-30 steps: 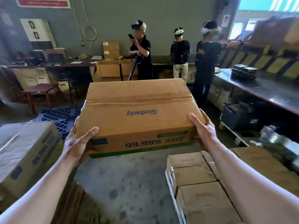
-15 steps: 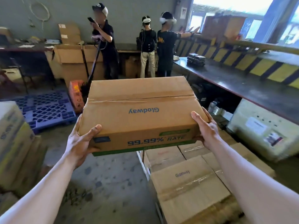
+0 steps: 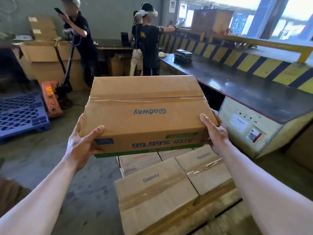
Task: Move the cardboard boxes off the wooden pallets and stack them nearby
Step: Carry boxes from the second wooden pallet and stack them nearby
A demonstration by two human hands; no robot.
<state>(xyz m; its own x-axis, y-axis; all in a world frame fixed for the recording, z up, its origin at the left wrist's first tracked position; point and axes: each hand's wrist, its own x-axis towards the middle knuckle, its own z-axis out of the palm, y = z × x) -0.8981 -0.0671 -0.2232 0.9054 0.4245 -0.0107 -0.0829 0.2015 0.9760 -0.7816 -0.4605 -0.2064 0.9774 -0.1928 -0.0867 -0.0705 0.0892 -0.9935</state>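
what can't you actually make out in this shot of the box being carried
Head view, the only one:
Underside of the carried box and the fingers of the left hand and right hand beneath it: hidden by the box itself.
What the stacked boxes rest on: mostly covered by them, blurred, cut off by the bottom edge.
Small print in the box's green band: too small.
Label on the cream cabinet: too small.

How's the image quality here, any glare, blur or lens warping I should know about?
Head view: the tall windows at upper right are blown out white; the dark glossy bench top carries a pale sheen; the held brown cardboard box is sharp, its print readable; the taped cardboard boxes near the bottom edge look soft; wide-angle distortion stretches both forearms.
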